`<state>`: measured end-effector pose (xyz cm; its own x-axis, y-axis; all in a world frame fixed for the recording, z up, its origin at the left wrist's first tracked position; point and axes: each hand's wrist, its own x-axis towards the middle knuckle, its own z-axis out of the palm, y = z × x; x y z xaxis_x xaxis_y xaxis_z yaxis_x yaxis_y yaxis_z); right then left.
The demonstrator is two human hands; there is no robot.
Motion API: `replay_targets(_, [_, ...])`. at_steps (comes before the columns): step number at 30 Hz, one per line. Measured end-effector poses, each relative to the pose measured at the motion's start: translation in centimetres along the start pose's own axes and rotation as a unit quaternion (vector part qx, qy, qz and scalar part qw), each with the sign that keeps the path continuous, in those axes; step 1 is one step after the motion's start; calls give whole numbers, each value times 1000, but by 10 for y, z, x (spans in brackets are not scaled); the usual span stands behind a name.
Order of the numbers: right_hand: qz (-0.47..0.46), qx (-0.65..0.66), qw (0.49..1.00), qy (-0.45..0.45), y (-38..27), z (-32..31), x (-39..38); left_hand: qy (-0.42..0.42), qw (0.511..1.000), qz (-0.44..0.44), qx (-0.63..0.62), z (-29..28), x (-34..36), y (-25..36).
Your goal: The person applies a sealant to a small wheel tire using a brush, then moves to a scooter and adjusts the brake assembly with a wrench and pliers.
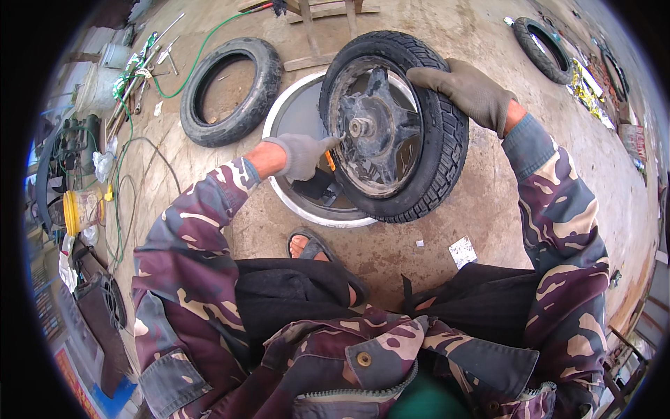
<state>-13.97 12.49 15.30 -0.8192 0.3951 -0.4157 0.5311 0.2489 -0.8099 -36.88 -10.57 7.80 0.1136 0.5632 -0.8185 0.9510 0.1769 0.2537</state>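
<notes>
Head view — spoked wheel (364, 128), tilted
From my end, right hand (469, 91) clamped over the black tyre (441, 157); left hand (303, 155) at the rim (380, 188) — can't tell if it's gripping.

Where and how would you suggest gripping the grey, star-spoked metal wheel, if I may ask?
I'd take the wheel by its thick black rubber tyre, coming from the right: the blocky tread is turned that way, probably giving good purchase, and the grey-gloved right hand rests on that side.

Green hose (130, 128) lies near a yellow, apparently plastic bucket (72, 213).
</notes>
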Motion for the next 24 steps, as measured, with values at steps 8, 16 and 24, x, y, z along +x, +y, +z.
replay_targets(8, [37,7,999,20,7,1,2,53,997,44,41,-7,-4,-10])
replay_targets(16, [-8,-13,1000,23,10,0,1,55,996,14,73,-17,-5,-5])
replay_targets(24, [77,101,991,33,-4,2,1,64,996,44,50,-25,-6,-18])
